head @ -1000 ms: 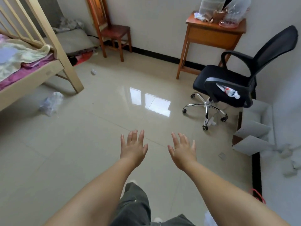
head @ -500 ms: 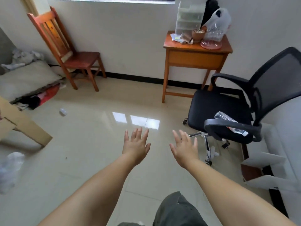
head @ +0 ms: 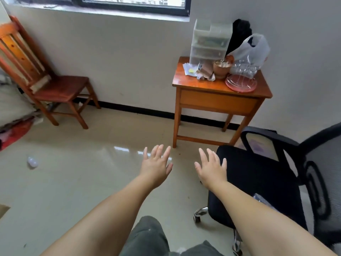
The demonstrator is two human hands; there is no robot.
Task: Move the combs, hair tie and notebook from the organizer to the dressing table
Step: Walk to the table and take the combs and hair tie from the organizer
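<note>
Both hands are held out in front, palms down and fingers spread: the left hand over the floor, the right hand at the near edge of the black chair's seat. Neither has hold of anything. They hang free, probably because the person is walking toward the work and has nothing to carry yet.

The bench stands against the wall, well apart from the hands. The organizer, a clear drawer unit, sits at the bench's back left corner, hard against the wall, likely to keep the front free. Beside it are a brown cup, crumpled papers, a pink plate near the right front corner and a white bag behind it. Something shows through the top drawer, but the combs, hair tie and notebook cannot be made out; presumably they are inside.

The task seems not yet begun: the next step is to close in, passing left of the chair, and open a drawer.
</note>
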